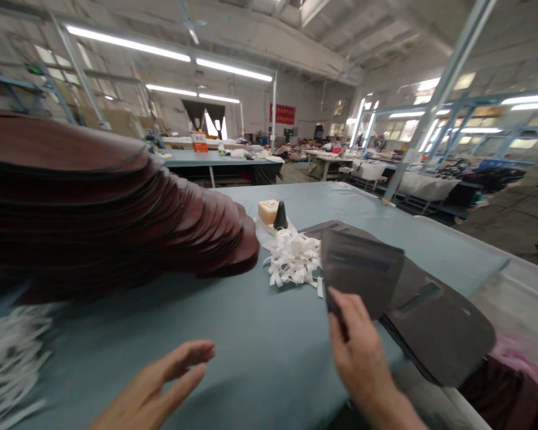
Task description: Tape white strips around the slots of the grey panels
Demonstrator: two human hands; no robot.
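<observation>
My right hand (pixel 356 337) grips the near edge of a dark grey-brown flat panel (pixel 363 269), which is tilted up and slightly blurred. More dark panels (pixel 448 325) lie stacked beneath and to the right of it, the top one with a small slot-like mark. My left hand (pixel 165 382) hovers over the blue-green tabletop with thumb and fingers apart, holding nothing. Just left of the held panel is a heap of short white strips (pixel 293 257). A tall pile of reddish-brown rounded panels (pixel 116 209) fills the left side.
Behind the strips stand a yellowish block (pixel 268 211) and a black cone (pixel 280 216). Another bundle of white strips (pixel 13 358) lies at the lower left. A metal post (pixel 430 113) rises beyond the table's (pixel 251 316) right edge, with pink plastic (pixel 524 358) at the lower right.
</observation>
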